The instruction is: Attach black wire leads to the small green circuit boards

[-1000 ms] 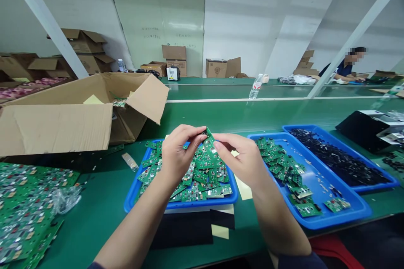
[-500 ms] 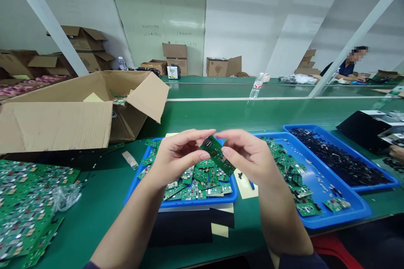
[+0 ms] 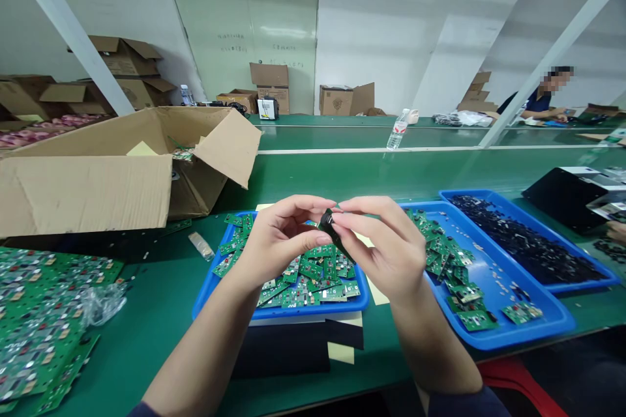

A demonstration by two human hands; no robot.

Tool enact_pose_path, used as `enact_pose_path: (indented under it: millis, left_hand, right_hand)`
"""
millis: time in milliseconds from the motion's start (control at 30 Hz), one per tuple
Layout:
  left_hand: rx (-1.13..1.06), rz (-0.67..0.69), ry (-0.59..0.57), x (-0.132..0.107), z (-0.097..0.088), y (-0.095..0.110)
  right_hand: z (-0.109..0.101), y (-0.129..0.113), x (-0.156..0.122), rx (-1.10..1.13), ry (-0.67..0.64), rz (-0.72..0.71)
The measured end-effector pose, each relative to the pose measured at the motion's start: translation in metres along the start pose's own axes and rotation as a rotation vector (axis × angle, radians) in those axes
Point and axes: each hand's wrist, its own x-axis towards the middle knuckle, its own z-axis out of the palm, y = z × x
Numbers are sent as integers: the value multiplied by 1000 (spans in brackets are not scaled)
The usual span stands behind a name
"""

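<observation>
My left hand [image 3: 281,238] and my right hand [image 3: 388,247] meet above a blue tray [image 3: 208,290] heaped with small green circuit boards [image 3: 313,277]. Together they pinch one small green circuit board [image 3: 328,227] with a black part at its top; it is turned edge-on and mostly hidden by my fingers. Both hands have their fingers closed on it.
A second blue tray [image 3: 542,326] to the right holds more green boards; a third [image 3: 591,280] holds small black parts. An open cardboard box [image 3: 88,189] stands at the left, green board panels [image 3: 39,326] lie front left. A water bottle [image 3: 397,130] and a seated person [image 3: 538,101] are far off.
The board has been lifted from the pile and turned from flat-on to edge-on, and my hands have drawn closer together round it.
</observation>
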Motion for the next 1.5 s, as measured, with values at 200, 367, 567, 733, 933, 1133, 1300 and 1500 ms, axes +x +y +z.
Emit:
enact_pose_path:
  millis: [200,367,567,733,933,1133,1300,1500]
  left_hand:
    - [0,23,42,1,3,-1]
    - [61,67,113,1,5,-5]
    - [112,90,177,0,4,-9]
    - [128,93,193,0,4,-7]
    - [157,112,224,0,3,-6]
    - [247,163,195,-2,1,-13]
    - [313,227,153,-2,3,-11]
    - [349,140,117,-2,7,-3]
  right_hand:
    - [4,0,1,-38,-20,7]
    - [3,-2,3,-67,-75,46]
    - [0,-4,4,122,-136,184]
    - [3,-2,0,354,-135,446]
    - [6,-2,0,357,-92,420]
    - [10,-4,0,284,-4,363]
    - [12,-3,0,328,6,436]
    - [13,-1,-1,228,34,421]
